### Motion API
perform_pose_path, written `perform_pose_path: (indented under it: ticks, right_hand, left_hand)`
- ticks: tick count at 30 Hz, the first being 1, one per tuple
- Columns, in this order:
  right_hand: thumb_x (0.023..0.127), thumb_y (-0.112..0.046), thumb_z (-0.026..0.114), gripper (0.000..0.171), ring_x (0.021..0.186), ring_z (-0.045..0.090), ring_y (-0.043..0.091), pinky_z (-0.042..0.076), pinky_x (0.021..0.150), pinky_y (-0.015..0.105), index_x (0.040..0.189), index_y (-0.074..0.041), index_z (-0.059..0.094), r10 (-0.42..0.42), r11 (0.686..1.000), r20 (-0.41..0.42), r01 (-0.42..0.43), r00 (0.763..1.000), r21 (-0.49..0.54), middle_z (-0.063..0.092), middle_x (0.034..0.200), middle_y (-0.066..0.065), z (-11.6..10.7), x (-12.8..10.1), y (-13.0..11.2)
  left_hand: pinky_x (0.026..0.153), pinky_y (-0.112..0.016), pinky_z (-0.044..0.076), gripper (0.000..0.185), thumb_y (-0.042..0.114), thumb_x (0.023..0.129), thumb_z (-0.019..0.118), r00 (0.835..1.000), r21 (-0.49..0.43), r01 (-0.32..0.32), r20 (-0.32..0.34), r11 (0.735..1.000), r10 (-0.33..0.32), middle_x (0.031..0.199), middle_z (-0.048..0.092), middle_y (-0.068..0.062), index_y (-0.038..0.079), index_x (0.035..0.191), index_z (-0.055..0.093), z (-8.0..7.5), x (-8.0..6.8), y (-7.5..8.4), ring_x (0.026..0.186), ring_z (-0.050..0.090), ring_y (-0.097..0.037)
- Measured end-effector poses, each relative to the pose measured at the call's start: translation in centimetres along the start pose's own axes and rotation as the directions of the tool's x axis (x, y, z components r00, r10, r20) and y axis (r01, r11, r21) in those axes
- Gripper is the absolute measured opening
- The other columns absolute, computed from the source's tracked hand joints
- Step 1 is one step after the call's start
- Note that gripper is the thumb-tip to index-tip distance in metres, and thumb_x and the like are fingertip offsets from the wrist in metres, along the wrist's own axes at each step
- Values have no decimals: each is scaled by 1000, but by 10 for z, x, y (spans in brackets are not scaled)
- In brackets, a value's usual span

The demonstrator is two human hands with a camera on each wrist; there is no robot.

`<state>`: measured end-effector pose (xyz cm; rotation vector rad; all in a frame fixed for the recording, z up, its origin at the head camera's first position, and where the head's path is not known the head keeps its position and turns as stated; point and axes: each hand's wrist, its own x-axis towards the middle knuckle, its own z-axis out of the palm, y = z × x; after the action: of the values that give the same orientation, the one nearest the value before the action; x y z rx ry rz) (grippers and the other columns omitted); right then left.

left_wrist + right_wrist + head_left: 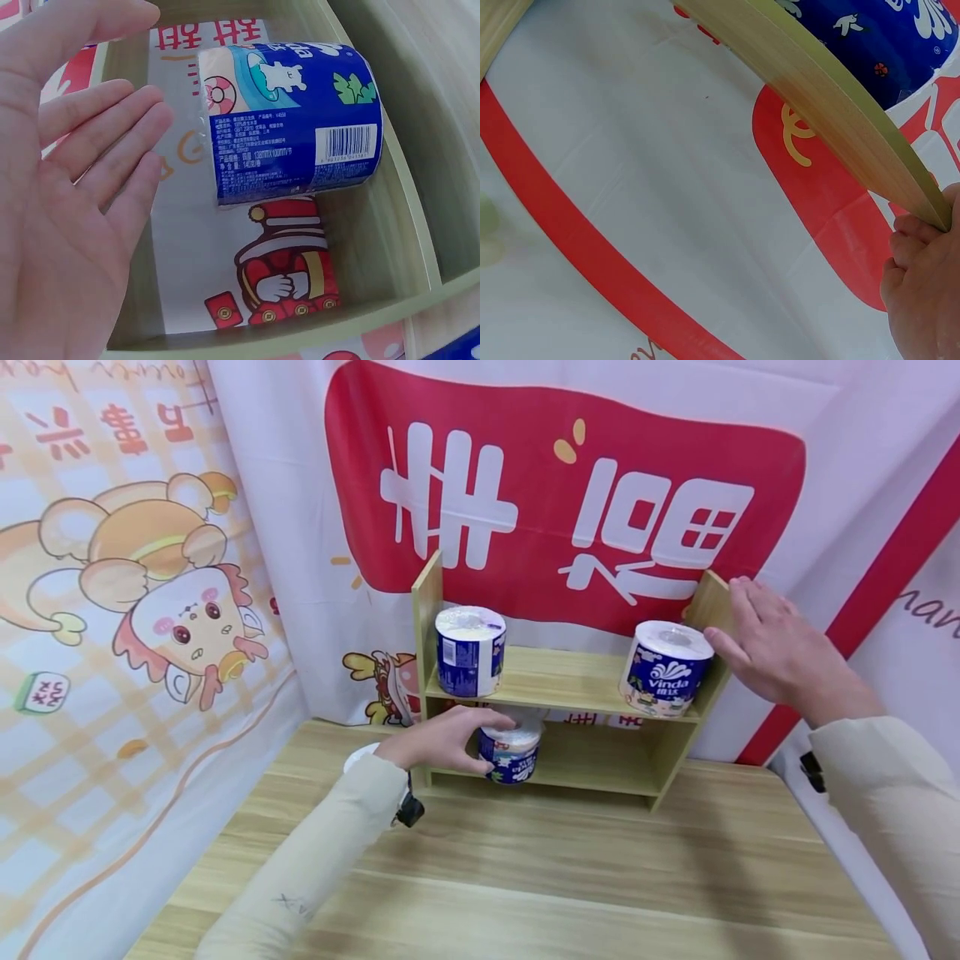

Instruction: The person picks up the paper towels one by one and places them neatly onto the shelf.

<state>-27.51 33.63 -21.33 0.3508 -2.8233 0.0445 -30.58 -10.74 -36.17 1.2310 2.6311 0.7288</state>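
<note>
A wooden table (570,877) is seen nearest, with two cream sleeves reaching over it toward a small wooden rack (555,681) standing at its far side against a printed banner (555,485). The left hand (442,739) is held at the lower shelf beside a wrapped paper roll (512,752); in the left wrist view the fingers (112,142) are shown straight and slightly spread, just apart from the roll (292,124), with nothing gripped. The right hand (780,647) is laid against the rack's right side panel (708,602), fingers extended and close together, their tips (915,247) touching the panel's edge (840,112). On the upper shelf, one roll (470,650) is stood at the left and another (663,668) at the right, just beside the right hand.
</note>
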Motion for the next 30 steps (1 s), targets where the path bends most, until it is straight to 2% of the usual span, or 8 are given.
perform_pose_path:
  ticks: [6, 21, 30]
  right_hand:
    - [106, -53, 44, 94, 161, 7, 53, 19, 123, 78, 169, -6, -8, 5, 1000, -2, -5, 1000, 4, 2, 176, 28, 1, 0, 1]
    - [106, -53, 44, 94, 161, 8, 52, 19, 124, 77, 169, -5, -6, -7, 1000, -9, 7, 1000, -3, 3, 176, 28, 1, 1, 1]
    - [106, -53, 43, 93, 162, 3, 52, 15, 126, 76, 169, -7, -9, -6, 1000, -1, 6, 1000, -3, 0, 176, 27, 1, 1, 2]
  left_hand:
    - [124, -44, 44, 67, 27, 92, 80, 1000, 47, -26, -2, 999, 26, 156, 59, -4, 11, 152, 56, -3, -13, 2, 146, 54, -22]
    - [125, -53, 41, 68, 29, 92, 78, 996, 70, 90, -29, 993, -88, 159, 55, -1, 16, 154, 54, -19, -56, -2, 150, 48, -26]
    - [122, -58, 43, 65, 29, 92, 77, 996, 140, 90, -38, 986, -86, 157, 57, -3, 17, 153, 55, -27, -81, -2, 147, 52, -30]
